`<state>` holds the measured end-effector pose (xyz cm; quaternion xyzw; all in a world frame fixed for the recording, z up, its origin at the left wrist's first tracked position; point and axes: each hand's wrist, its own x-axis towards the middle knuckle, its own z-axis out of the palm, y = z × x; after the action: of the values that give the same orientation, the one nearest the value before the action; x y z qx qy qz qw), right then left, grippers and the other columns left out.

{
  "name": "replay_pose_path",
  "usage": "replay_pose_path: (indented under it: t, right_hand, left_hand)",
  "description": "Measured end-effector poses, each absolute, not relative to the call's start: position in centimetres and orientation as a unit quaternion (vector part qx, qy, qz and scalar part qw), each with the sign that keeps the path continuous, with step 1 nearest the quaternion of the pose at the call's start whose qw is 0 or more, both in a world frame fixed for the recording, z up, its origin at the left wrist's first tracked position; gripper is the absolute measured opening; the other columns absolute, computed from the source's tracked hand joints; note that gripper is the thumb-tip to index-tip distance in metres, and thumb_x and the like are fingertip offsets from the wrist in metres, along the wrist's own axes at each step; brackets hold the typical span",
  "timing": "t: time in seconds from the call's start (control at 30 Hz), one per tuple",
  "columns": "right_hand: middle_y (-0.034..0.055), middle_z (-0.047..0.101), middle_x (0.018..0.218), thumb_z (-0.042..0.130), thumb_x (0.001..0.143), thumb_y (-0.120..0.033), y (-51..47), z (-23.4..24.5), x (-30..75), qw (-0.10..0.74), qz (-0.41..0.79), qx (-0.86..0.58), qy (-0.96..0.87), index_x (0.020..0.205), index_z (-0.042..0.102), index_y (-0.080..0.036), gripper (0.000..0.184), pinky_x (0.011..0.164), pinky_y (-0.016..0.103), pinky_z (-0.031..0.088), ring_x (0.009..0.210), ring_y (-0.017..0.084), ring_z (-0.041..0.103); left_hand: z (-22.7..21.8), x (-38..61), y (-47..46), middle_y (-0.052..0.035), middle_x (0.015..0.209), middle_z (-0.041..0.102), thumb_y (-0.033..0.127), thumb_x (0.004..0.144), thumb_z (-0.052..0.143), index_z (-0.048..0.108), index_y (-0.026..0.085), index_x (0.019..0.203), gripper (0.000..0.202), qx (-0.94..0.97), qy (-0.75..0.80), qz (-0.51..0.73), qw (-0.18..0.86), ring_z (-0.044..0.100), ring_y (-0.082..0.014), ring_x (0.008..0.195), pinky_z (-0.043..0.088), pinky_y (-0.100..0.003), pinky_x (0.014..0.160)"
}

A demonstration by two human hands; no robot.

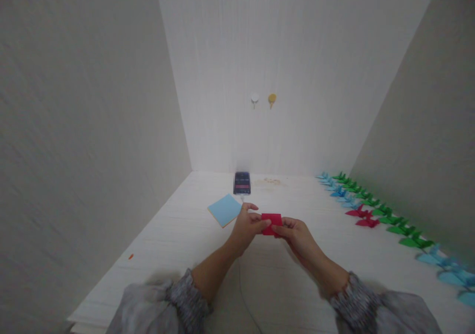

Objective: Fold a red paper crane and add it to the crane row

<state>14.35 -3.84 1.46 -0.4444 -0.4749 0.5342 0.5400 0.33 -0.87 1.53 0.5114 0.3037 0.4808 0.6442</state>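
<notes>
A small red folded paper [272,218] is held up above the white table between both hands. My left hand [248,227] pinches its left side, thumb on the near face and index finger raised. At the right edge, my right hand [296,232] grips the same paper between thumb and fingers. Just left of my left hand lies a stack of square paper [224,210], light blue on top with an orange edge showing below. The paper's far side and some fingertips are hidden.
A phone [242,183] stands by the back wall, a cable [241,284] running toward me. Folded paper cranes, green [393,220], red [365,220] and blue [451,272], line the right side. An orange scrap [131,257] lies left. Two hooks [272,99] are on the wall.
</notes>
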Motion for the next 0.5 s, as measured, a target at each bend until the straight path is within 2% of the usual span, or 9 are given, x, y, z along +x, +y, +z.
replay_pose_path:
  t: [0.2, 0.5]
  right_hand:
    - [0.0013, 0.062, 0.057, 0.066, 0.057, -0.026, -4.01, 1.27, 14.02, 0.524, 0.541, -0.439, -0.489, 0.065, 0.065, -0.014, 0.014, 0.055, 0.026, 0.039, 0.055, 0.014, 0.054]
    - [0.0011, 0.060, 0.059, 0.064, 0.061, -0.030, -3.82, 0.95, 13.80, 0.554, 0.498, -0.453, -0.490, 0.069, 0.062, -0.013, 0.019, 0.053, 0.024, 0.038, 0.052, 0.011, 0.050]
  left_hand:
    - [1.08, 0.01, -0.49, 0.0086, 0.048, 0.049, 0.026, 0.052, 0.071, 0.033, 0.019, 0.087, 0.052, 0.546, 0.345, 0.481, 0.593, 0.048, -0.0076, 0.041, 0.033, -0.017, 0.041]
    - [1.66, 0.51, -0.84, 0.0019, 0.065, 0.058, 0.024, 0.058, 0.067, 0.033, 0.018, 0.080, 0.041, 0.515, 0.263, 0.485, 0.656, 0.056, -0.0111, 0.056, 0.041, -0.024, 0.056]
